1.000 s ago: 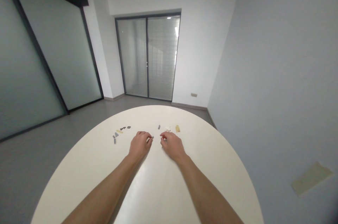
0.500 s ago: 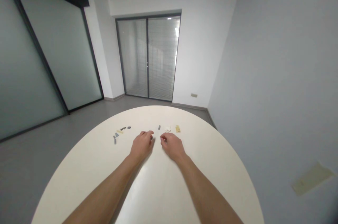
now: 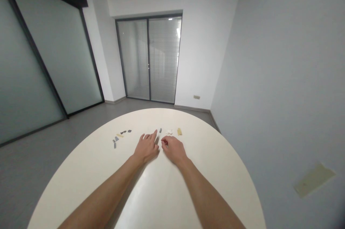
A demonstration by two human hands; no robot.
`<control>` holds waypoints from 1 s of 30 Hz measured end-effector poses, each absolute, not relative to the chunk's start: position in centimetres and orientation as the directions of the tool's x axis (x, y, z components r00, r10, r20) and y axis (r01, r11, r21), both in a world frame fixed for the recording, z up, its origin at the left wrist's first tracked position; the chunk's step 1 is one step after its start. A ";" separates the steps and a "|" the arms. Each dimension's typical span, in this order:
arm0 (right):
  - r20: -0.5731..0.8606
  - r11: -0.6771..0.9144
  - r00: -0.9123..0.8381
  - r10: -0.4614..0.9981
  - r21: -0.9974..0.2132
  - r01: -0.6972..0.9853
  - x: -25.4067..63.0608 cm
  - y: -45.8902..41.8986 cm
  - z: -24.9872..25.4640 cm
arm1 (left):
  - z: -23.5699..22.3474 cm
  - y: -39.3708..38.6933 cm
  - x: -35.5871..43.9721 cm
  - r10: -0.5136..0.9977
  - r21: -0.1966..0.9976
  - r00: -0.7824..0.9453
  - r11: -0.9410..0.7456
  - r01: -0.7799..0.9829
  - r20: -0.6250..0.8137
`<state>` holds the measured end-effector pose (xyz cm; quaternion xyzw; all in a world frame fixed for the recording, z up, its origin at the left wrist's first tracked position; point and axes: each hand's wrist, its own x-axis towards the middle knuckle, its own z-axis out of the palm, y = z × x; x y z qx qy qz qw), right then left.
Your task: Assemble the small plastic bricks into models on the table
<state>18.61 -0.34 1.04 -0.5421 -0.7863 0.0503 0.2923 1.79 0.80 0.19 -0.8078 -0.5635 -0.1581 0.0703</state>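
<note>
In the head view, the left hand (image 3: 147, 147) is open, one finger pointing near a small gray piece (image 3: 160, 130) on the white table (image 3: 161, 189). The right hand (image 3: 174, 149) is curled beside it, near the white bits (image 3: 169, 132); I cannot tell if it holds anything.

A round white table (image 3: 159, 200) bears small grey pieces (image 3: 160, 130), dark pieces (image 3: 129, 131), yellow pieces (image 3: 179, 132) and white pieces (image 3: 169, 132)
</note>
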 end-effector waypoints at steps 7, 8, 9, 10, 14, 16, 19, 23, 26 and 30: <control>0.392 0.412 -0.261 0.882 -0.373 0.832 18.7 -0.4 1.3 | 0.2 3.0 2.6 0.901 0.005 0.321 -0.337 0.942 0.291; 0.391 0.412 -0.262 0.883 -0.373 0.831 18.7 -0.4 1.3 | 0.3 3.2 2.7 0.903 0.006 0.320 -0.336 0.942 0.288; 0.388 0.410 -0.261 0.884 -0.375 0.832 18.7 -0.4 1.3 | 0.3 3.5 2.9 0.903 0.006 0.318 -0.334 0.943 0.290; 0.382 0.408 -0.261 0.886 -0.378 0.831 18.7 -0.4 1.4 | 0.3 3.7 3.0 0.905 0.010 0.308 -0.325 0.946 0.293; 0.363 0.394 -0.255 0.896 -0.389 0.833 18.7 -0.5 1.6 | 0.1 4.0 3.4 0.911 0.046 0.287 -0.314 0.948 0.294; 0.365 0.391 -0.250 0.897 -0.389 0.834 18.6 -0.5 1.6 | 0.0 3.9 3.5 0.911 0.071 0.284 -0.318 0.946 0.298; 0.375 0.394 -0.247 0.894 -0.389 0.833 18.6 -0.4 1.5 | -0.1 3.8 3.5 0.919 0.106 0.274 -0.314 0.943 0.283; 0.383 0.402 -0.251 0.889 -0.389 0.829 18.7 -0.3 1.3 | 0.0 3.7 3.4 0.929 0.127 0.281 -0.317 0.940 0.241; 0.384 0.402 -0.251 0.888 -0.385 0.831 18.7 -0.3 1.3 | 0.1 3.6 3.4 0.929 0.138 0.293 -0.328 0.934 0.224; 0.373 0.398 -0.255 0.892 -0.383 0.834 18.7 -0.5 1.6 | 0.3 3.3 3.4 0.929 0.176 0.283 -0.327 0.928 0.237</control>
